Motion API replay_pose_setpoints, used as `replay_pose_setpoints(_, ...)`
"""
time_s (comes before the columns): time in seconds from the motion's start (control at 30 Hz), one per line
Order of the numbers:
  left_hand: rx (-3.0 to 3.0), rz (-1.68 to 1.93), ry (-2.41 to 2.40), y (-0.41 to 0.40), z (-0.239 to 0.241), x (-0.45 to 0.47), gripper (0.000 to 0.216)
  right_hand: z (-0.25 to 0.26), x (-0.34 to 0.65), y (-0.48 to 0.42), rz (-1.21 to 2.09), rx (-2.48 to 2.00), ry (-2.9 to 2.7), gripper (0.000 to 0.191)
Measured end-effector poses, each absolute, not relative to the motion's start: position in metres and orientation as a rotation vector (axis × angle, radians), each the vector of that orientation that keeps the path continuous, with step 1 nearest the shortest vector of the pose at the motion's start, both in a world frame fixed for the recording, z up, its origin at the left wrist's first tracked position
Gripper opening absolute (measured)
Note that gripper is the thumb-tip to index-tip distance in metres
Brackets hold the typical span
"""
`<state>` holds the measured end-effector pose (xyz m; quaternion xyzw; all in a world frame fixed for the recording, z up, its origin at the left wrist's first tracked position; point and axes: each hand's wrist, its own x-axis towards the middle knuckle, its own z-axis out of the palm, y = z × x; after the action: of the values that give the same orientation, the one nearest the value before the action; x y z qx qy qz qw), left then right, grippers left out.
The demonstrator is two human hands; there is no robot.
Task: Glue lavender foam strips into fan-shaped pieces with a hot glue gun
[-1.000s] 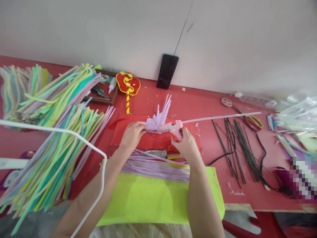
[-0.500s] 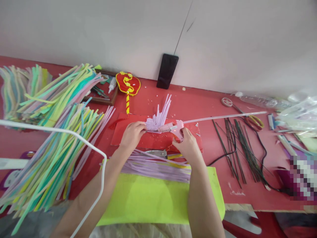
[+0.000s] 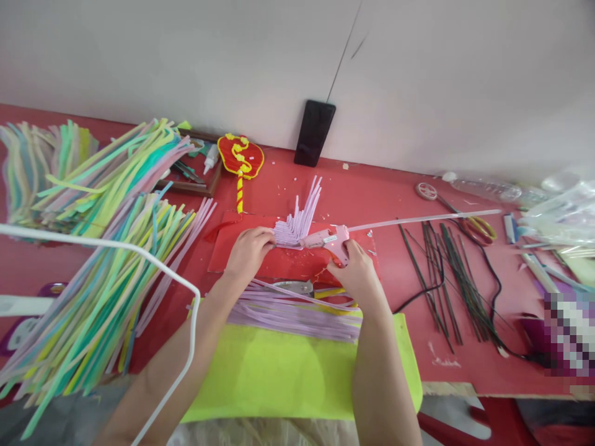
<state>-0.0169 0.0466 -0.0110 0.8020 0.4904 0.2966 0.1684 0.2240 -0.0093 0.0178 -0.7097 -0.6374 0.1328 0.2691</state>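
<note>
My left hand (image 3: 248, 251) is closed on the near end of a fan of lilac foam strips (image 3: 300, 217), pressing it onto a red sheet (image 3: 288, 263). My right hand (image 3: 356, 272) grips a pink glue gun (image 3: 328, 238) whose nozzle points left at the base of the fan. A long clear glue stick (image 3: 418, 218) sticks out of the gun's back toward the right. More lilac strips (image 3: 292, 310) lie just below both hands, with scissors (image 3: 302, 288) on them.
A large heap of pastel foam strips (image 3: 102, 248) fills the left. A yellow-green sheet (image 3: 288, 371) lies at the near edge. Dark green wires (image 3: 455, 279) and a black cord (image 3: 488, 291) lie right. A phone (image 3: 313, 133) leans on the wall beside a red-and-yellow ornament (image 3: 240, 158).
My right hand and the glue gun have shifted slightly right, away from the fan. My left hand has stayed put.
</note>
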Motion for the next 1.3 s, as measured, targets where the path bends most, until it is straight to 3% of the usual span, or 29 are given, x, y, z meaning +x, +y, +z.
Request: replay_pose_setpoints(1.3, 2.193, 0.843, 1.387, 0.046, -0.013, -0.017, 0.013, 0.031, 0.231, -0.013, 0.374, -2.015, -1.721, 0.014)
